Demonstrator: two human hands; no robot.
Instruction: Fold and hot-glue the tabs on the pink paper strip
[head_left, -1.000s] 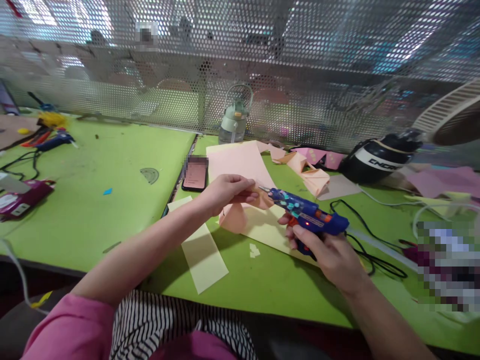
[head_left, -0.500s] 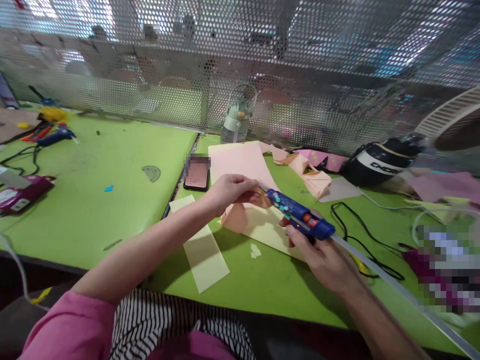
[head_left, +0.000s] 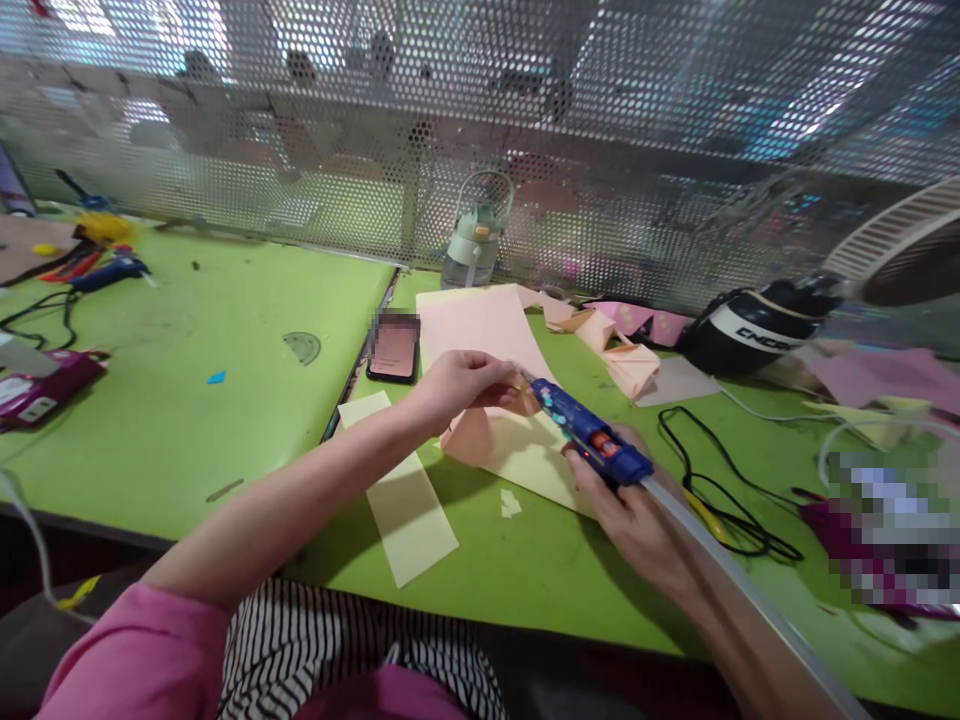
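Observation:
My right hand [head_left: 622, 500] is wrapped round a blue hot glue gun [head_left: 589, 428], with a long clear glue stick [head_left: 742, 585] running out of its back end. The nozzle points up and left, close to the fingertips of my left hand [head_left: 472, 385]. Those fingers pinch a small piece of peach paper [head_left: 529, 402]; its full shape is hidden by the hand. Just below, a folded peach paper piece [head_left: 469, 437] rests on a pale yellow sheet [head_left: 540, 462]. A pink sheet [head_left: 484, 325] lies behind my left hand.
A phone [head_left: 394, 348] and a yellow paper strip [head_left: 412, 520] lie left of my work. Folded peach papers [head_left: 630, 365], a black bottle [head_left: 761, 325] and a black cable [head_left: 739, 500] are to the right. A green water bottle [head_left: 472, 245] stands by the perforated metal screen [head_left: 300, 200].
The glue gun's back end has swung slightly left and down, and my right hand with it. The glue stick now slopes more steeply. My left hand has hardly moved.

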